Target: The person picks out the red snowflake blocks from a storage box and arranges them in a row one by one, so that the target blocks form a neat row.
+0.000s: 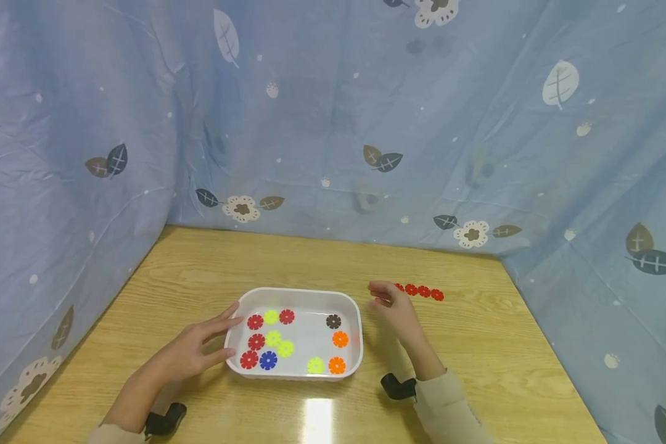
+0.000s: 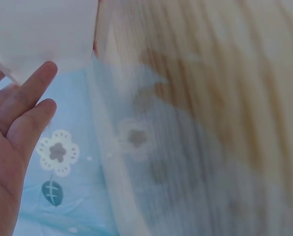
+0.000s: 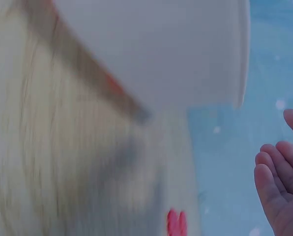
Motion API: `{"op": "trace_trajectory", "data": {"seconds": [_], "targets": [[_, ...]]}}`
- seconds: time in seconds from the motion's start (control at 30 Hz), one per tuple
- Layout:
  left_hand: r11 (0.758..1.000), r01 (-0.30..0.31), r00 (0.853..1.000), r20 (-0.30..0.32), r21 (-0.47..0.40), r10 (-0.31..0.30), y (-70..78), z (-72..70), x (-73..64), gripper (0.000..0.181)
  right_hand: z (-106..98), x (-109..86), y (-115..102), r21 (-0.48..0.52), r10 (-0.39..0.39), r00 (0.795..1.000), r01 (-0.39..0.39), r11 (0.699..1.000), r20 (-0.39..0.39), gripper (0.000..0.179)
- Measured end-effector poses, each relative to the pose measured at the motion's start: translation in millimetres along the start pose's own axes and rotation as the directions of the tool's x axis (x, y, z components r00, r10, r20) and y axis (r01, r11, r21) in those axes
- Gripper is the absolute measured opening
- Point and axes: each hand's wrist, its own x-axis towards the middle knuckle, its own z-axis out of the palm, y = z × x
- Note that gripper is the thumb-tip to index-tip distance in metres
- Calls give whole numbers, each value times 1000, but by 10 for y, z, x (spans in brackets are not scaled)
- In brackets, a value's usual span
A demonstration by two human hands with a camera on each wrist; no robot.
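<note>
A white tray (image 1: pixel 300 290) holds several flat, notched plastic discs: red (image 1: pixel 256 341), yellow (image 1: pixel 273 338), orange (image 1: pixel 340 339), one blue disc (image 1: pixel 268 360) and one dark brown disc (image 1: pixel 333 321). My left hand (image 1: pixel 191 348) rests its spread fingers on the tray's left side; the left wrist view shows its fingertips (image 2: pixel 49 69) against the tray wall. Right of the tray, my right hand (image 1: pixel 395 313) hovers near the left end of a row of red discs (image 1: pixel 424 291), partly covering it. In the right wrist view its loosely bent fingers (image 3: pixel 269 184) have nothing between them.
A light wooden table (image 1: pixel 311 253) bears the tray and the row. Blue patterned cloth (image 1: pixel 322 123) hangs behind and on both sides. Black wrist mounts (image 1: pixel 398 387) sit on both wrists.
</note>
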Motion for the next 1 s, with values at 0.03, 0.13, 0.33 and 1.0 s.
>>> {"op": "trace_trajectory", "data": {"seconds": [0.03,0.13,0.33,1.0], "targets": [[1000,1,1000,1,-4,-1,1,-1,-1,54,28,-17,-30,12,-4,1000,4,1000,8,38],[1000,6,1000,3,-15,-6,5,-3,0,54,123,-63,-113,55,-28,999,25,998,37,39],[1000,7,1000,11,-28,-7,17,-7,3,54,347,-141,-253,136,-72,991,56,989,114,38],[999,22,1000,11,-26,-22,36,-1,-5,55,1127,-16,-455,145,-79,970,46,988,231,42]]}}
